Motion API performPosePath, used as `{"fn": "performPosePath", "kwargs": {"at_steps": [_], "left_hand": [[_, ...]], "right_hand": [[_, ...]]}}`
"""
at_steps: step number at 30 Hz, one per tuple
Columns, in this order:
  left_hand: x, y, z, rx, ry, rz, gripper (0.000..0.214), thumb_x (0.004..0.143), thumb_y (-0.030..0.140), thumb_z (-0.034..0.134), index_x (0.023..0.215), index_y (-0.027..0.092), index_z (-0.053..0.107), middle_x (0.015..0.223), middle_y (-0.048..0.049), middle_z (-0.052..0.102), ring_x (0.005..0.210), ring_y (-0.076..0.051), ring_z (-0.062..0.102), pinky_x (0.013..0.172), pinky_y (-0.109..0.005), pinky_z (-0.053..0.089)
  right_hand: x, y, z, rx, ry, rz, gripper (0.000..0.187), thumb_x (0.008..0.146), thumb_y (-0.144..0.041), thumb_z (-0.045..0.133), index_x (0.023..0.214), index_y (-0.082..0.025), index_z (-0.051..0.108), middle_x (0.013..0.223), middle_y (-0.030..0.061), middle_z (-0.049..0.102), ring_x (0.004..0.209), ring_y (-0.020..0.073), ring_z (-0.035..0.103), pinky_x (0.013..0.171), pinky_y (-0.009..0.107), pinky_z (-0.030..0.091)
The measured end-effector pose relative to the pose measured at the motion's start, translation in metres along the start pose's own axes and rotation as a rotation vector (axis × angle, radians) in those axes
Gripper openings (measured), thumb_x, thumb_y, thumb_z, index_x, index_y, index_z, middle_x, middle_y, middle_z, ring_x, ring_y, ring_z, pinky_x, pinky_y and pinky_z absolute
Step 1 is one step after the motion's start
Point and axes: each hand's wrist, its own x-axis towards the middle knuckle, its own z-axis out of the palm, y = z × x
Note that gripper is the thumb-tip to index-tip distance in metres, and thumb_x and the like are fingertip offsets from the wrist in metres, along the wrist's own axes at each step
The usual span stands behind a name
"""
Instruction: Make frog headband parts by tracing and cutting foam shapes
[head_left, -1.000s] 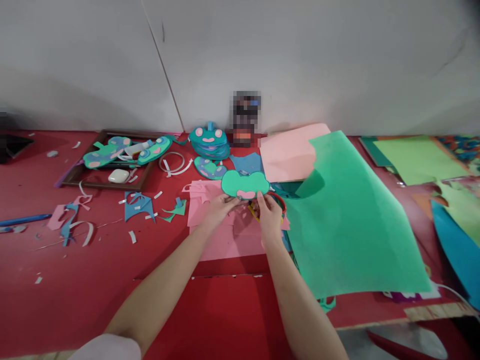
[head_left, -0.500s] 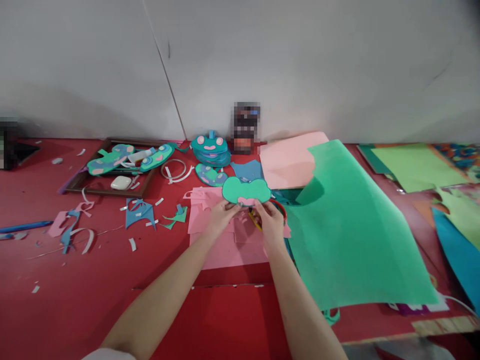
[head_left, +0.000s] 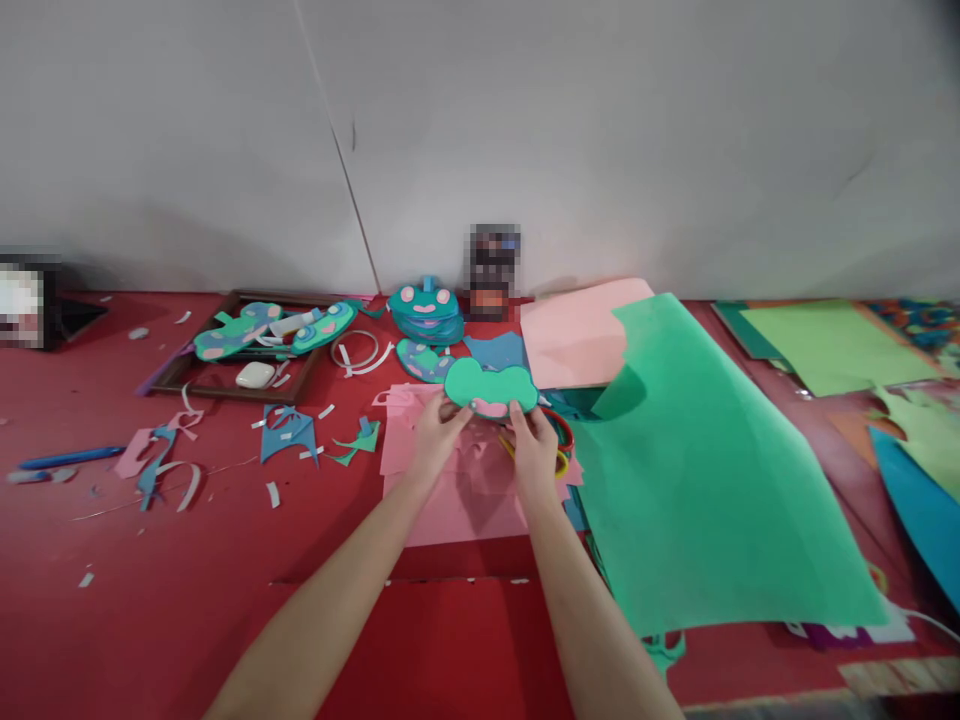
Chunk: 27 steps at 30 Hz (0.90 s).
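Note:
Both my hands hold a green cloud-shaped foam cutout (head_left: 489,385) with a small pink piece at its lower edge. My left hand (head_left: 433,440) pinches its lower left edge. My right hand (head_left: 534,448) pinches the lower right edge near the pink piece. Under my hands lies a pink foam sheet (head_left: 457,490) with cut-out holes. Red and yellow scissor handles (head_left: 561,442) show just right of my right hand.
A big green sheet (head_left: 705,480) curls up on the right, a pale pink sheet (head_left: 570,330) behind it. Finished teal frog-like cutouts (head_left: 425,305) are stacked by the wall. A brown frame (head_left: 232,355) holds more cutouts. Scraps litter the red table (head_left: 187,560); further coloured sheets lie far right.
The view has drifted a little; my hands keep hold of the green cutout and have shifted it only slightly. Nothing else on the table has moved.

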Motion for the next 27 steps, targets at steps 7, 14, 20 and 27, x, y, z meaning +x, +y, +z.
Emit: {"fn": "performPosePath", "kwargs": {"at_steps": [7, 14, 20, 27], "left_hand": [[-0.022, 0.003, -0.006, 0.662, 0.174, 0.682, 0.021, 0.089, 0.023, 0.056, 0.109, 0.023, 0.062, 0.11, -0.0076, 0.065, 0.107, -0.02, 0.06, 0.097, -0.04, 0.049], [-0.02, -0.007, -0.007, 0.72, 0.076, 0.636, 0.025, 0.09, 0.025, 0.053, 0.115, 0.022, 0.06, 0.113, -0.0086, 0.066, 0.111, -0.021, 0.061, 0.095, -0.038, 0.052], [-0.015, -0.002, -0.015, 0.575, 0.066, 0.546, 0.021, 0.09, 0.027, 0.055, 0.108, 0.022, 0.063, 0.109, -0.0064, 0.068, 0.107, -0.018, 0.063, 0.094, -0.033, 0.052], [-0.012, 0.003, -0.017, 0.499, 0.045, 0.477, 0.018, 0.088, 0.03, 0.057, 0.102, 0.023, 0.066, 0.104, -0.006, 0.07, 0.101, -0.019, 0.065, 0.091, -0.034, 0.053]], "right_hand": [[-0.004, 0.0, 0.023, 0.129, -0.007, 0.045, 0.03, 0.07, -0.045, 0.068, 0.081, -0.019, 0.058, 0.074, -0.0012, 0.063, 0.065, 0.0122, 0.058, 0.06, 0.025, 0.05], [-0.013, 0.005, 0.027, 0.108, -0.118, 0.026, 0.027, 0.074, -0.042, 0.067, 0.089, -0.02, 0.062, 0.09, 0.0024, 0.069, 0.077, 0.0151, 0.063, 0.069, 0.027, 0.053], [-0.015, 0.001, 0.028, 0.098, -0.177, -0.007, 0.025, 0.077, -0.037, 0.067, 0.095, -0.019, 0.068, 0.1, 0.0039, 0.071, 0.091, 0.0178, 0.065, 0.087, 0.033, 0.051], [-0.015, -0.001, 0.028, 0.103, -0.178, -0.017, 0.026, 0.076, -0.037, 0.067, 0.095, -0.019, 0.068, 0.102, 0.0041, 0.072, 0.099, 0.0209, 0.065, 0.092, 0.036, 0.051]]}}
